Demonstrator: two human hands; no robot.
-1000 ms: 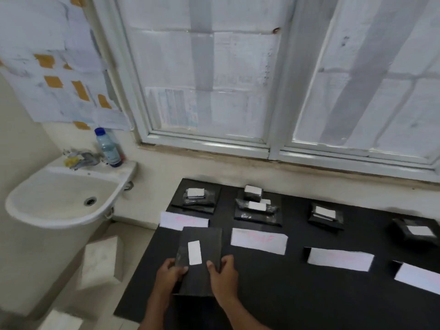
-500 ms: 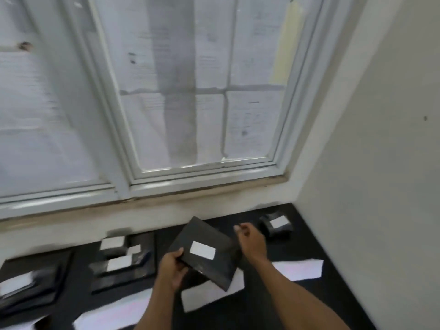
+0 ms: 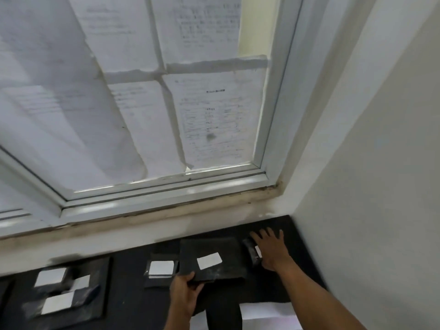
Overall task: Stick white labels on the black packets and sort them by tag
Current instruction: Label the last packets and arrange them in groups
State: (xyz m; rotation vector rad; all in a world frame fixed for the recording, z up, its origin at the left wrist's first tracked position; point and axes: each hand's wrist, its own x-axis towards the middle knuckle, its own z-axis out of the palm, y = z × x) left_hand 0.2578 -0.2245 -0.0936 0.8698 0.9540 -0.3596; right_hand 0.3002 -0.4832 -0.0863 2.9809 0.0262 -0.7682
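My left hand (image 3: 184, 294) grips the near left corner of a flat black packet (image 3: 228, 260) that carries a white label (image 3: 209, 261); the packet hovers over the black table (image 3: 133, 296). My right hand (image 3: 271, 250) lies flat, fingers spread, on a small labelled black packet (image 3: 251, 252) in the table's far right corner. To the left lie another labelled packet (image 3: 161, 269) and a pile of several labelled packets (image 3: 62, 296). A white tag sheet (image 3: 264, 310) lies near the front, partly under my right forearm.
A white wall (image 3: 381, 186) closes the right side right next to the table. A paper-covered window (image 3: 142, 103) with a white sill (image 3: 166, 201) stands behind the table. A black strip (image 3: 223, 317) crosses the front.
The view has swung further right and up. My right hand let go of the large packet and moved onto the small packet in the far right corner. My left hand alone now holds the large packet.
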